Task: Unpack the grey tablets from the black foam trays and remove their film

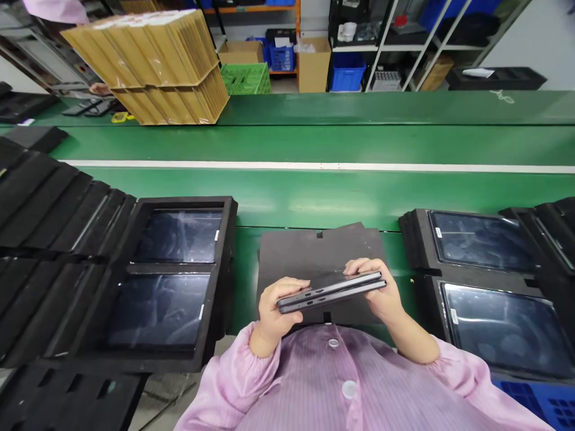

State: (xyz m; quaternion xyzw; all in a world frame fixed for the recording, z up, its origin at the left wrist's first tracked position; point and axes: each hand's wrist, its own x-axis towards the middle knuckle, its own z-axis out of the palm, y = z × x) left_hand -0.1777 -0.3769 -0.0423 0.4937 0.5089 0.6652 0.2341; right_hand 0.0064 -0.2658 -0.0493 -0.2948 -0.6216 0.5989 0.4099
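Two thin grey tablets (pixel 331 288) lie stacked flat one on the other, held edge-on close to my chest. My left hand (pixel 275 311) is closed round their left end, thumb on top. My right hand (pixel 376 286) grips the right end, fingers curled over the top edge. Beneath them a dark grey foam pad (pixel 314 251) lies on the green bench. A black foam tray (pixel 224 263) at my left holds two tablets screen up. Another black tray (pixel 415 239) at my right also holds two tablets.
A green conveyor belt (pixel 359 143) runs across behind the bench. Stacked brown cardboard dividers (pixel 153 66) stand on it at the far left. Several empty black foam trays (pixel 49 203) overlap at the left. Shelves with blue crates and boxes line the back wall.
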